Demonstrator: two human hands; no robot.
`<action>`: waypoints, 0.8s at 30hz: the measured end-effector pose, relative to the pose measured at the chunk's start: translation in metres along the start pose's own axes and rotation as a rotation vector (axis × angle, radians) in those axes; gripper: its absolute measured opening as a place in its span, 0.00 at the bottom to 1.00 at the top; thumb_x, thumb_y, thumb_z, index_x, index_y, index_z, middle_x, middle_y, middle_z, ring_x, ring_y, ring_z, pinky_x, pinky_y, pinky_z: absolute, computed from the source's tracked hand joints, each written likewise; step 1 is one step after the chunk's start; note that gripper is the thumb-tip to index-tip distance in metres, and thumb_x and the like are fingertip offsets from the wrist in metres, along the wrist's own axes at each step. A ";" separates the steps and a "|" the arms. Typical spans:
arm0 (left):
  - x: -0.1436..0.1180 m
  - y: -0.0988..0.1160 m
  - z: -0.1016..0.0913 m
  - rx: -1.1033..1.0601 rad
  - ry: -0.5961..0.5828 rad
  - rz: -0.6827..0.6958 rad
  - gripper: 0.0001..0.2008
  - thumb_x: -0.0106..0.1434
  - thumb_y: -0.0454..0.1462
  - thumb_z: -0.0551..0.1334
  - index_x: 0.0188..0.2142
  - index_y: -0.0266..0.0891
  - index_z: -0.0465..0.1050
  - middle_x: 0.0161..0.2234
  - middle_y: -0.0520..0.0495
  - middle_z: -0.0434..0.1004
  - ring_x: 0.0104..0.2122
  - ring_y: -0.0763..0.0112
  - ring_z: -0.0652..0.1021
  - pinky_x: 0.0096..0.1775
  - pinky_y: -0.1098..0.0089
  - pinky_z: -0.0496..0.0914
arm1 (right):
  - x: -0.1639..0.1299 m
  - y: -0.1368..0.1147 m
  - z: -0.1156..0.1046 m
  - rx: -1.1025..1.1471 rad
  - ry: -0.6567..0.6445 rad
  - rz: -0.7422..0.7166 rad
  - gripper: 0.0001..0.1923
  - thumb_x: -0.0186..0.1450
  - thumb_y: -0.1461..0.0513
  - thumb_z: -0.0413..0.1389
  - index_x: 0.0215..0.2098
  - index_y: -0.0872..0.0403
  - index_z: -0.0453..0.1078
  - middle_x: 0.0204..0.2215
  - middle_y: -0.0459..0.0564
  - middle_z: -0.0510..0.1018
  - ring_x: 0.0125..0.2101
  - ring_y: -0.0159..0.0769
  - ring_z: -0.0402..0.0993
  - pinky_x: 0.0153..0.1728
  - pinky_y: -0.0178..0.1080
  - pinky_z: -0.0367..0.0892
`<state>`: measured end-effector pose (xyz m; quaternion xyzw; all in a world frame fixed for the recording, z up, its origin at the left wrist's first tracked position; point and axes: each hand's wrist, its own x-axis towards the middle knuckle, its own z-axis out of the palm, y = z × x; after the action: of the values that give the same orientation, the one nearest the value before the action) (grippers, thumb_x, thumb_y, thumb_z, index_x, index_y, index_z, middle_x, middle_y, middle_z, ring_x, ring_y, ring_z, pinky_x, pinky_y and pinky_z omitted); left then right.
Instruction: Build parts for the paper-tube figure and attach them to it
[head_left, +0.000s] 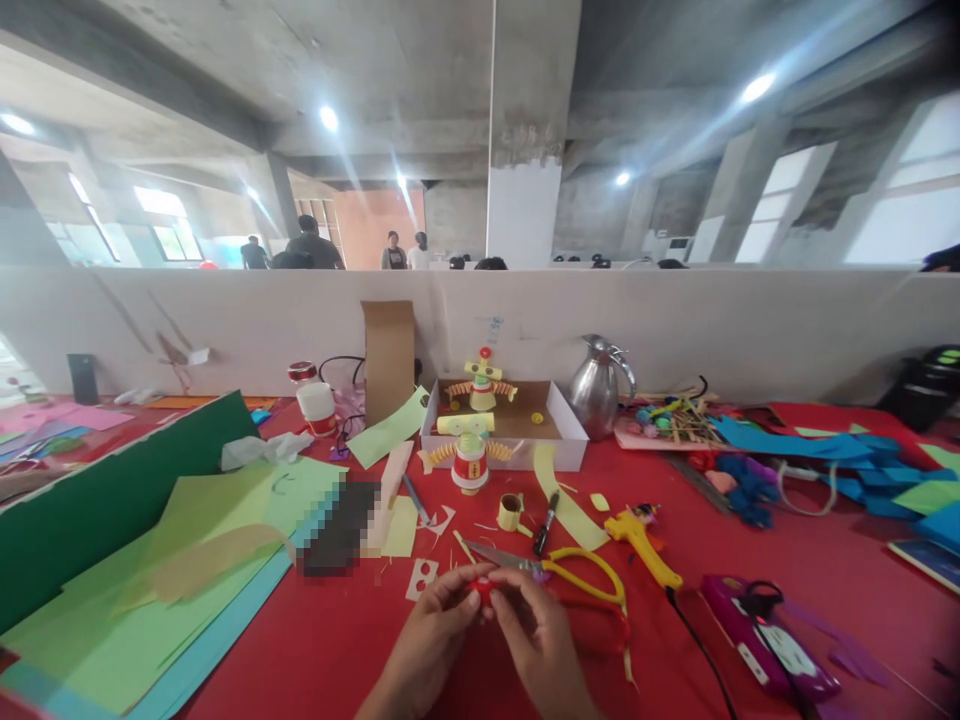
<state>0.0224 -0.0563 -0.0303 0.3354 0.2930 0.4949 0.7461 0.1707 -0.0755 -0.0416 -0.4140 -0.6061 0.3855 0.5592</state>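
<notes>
My left hand (pixel 439 625) and my right hand (pixel 532 625) meet low in the middle of the view. Between their fingertips they pinch a small red piece (pixel 484 590), partly covered by the fingers; its exact kind I cannot make out. Just beyond lie yellow-handled scissors (pixel 585 572) with the blades toward my fingers. A white paper scrap with round holes (pixel 422 578) rests left of the hands. Farther back stands a paper figure (pixel 470 460) with pleated arms, and a similar figure (pixel 482 385) stands behind it by a white-sided box (pixel 562 455).
A yellow glue gun (pixel 645 550) and a purple power strip (pixel 772 640) lie at right. Green paper sheets (pixel 225 510) cover the left side. A black marker (pixel 547 525), a rolled yellow paper ring (pixel 511 512) and a metal jug (pixel 596 390) stand or lie farther back.
</notes>
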 end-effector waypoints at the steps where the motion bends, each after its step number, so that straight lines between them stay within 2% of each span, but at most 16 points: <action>1: 0.000 -0.001 0.000 0.014 -0.005 0.011 0.15 0.54 0.35 0.73 0.43 0.41 0.82 0.39 0.44 0.83 0.36 0.72 0.79 0.44 0.74 0.70 | 0.000 0.000 -0.001 -0.004 0.015 0.005 0.11 0.70 0.55 0.54 0.44 0.50 0.74 0.42 0.53 0.80 0.41 0.41 0.78 0.43 0.40 0.73; 3: -0.001 -0.001 0.000 0.055 -0.002 0.022 0.16 0.55 0.36 0.72 0.44 0.42 0.81 0.41 0.44 0.83 0.41 0.69 0.79 0.49 0.71 0.69 | 0.001 -0.001 -0.003 0.021 0.042 0.034 0.11 0.69 0.55 0.55 0.44 0.50 0.75 0.42 0.52 0.80 0.44 0.42 0.77 0.46 0.41 0.71; 5: -0.001 0.000 0.002 0.110 0.032 0.045 0.18 0.54 0.35 0.72 0.45 0.42 0.81 0.44 0.44 0.82 0.45 0.66 0.78 0.51 0.70 0.68 | 0.002 -0.005 -0.006 0.094 0.049 0.102 0.11 0.67 0.55 0.58 0.43 0.50 0.76 0.40 0.51 0.80 0.41 0.40 0.77 0.44 0.40 0.71; 7: 0.000 0.000 0.003 0.143 0.077 0.114 0.23 0.49 0.33 0.74 0.46 0.44 0.80 0.47 0.46 0.81 0.47 0.66 0.77 0.50 0.71 0.68 | 0.005 -0.009 -0.009 0.233 0.049 0.219 0.14 0.63 0.54 0.61 0.45 0.50 0.74 0.35 0.48 0.79 0.29 0.35 0.74 0.28 0.35 0.69; 9: 0.003 -0.001 0.004 0.148 0.062 0.124 0.23 0.49 0.33 0.74 0.47 0.43 0.80 0.45 0.46 0.82 0.44 0.66 0.78 0.47 0.70 0.70 | 0.009 -0.011 -0.012 0.419 0.026 0.330 0.19 0.59 0.56 0.64 0.48 0.49 0.70 0.32 0.44 0.78 0.22 0.29 0.70 0.19 0.30 0.60; 12: 0.006 -0.003 0.005 0.138 0.038 0.098 0.20 0.51 0.32 0.73 0.45 0.42 0.80 0.43 0.46 0.82 0.42 0.68 0.78 0.46 0.71 0.70 | 0.014 -0.011 -0.016 0.596 -0.001 0.403 0.20 0.57 0.59 0.66 0.46 0.49 0.70 0.32 0.42 0.78 0.21 0.26 0.69 0.18 0.28 0.55; 17: 0.004 -0.001 0.008 0.124 -0.013 0.079 0.19 0.52 0.32 0.73 0.45 0.42 0.80 0.44 0.47 0.81 0.43 0.70 0.78 0.45 0.73 0.71 | 0.015 -0.013 -0.018 0.667 0.012 0.402 0.18 0.55 0.62 0.67 0.41 0.50 0.69 0.24 0.37 0.72 0.19 0.23 0.65 0.17 0.26 0.52; 21: 0.003 -0.003 0.007 0.165 -0.001 0.110 0.19 0.50 0.31 0.74 0.43 0.42 0.80 0.41 0.48 0.82 0.41 0.72 0.78 0.43 0.75 0.71 | 0.014 -0.013 -0.015 0.626 0.043 0.372 0.18 0.53 0.62 0.68 0.37 0.50 0.66 0.24 0.35 0.71 0.19 0.23 0.65 0.19 0.27 0.59; 24: 0.005 -0.006 0.007 0.217 0.023 0.144 0.17 0.52 0.32 0.73 0.43 0.42 0.79 0.38 0.49 0.81 0.38 0.73 0.78 0.43 0.75 0.71 | 0.014 -0.014 -0.011 0.563 0.083 0.377 0.19 0.52 0.61 0.69 0.35 0.50 0.65 0.25 0.36 0.73 0.20 0.25 0.67 0.21 0.29 0.63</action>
<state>0.0325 -0.0548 -0.0313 0.4285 0.3286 0.5167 0.6644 0.1797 -0.0679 -0.0228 -0.3635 -0.3655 0.6170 0.5946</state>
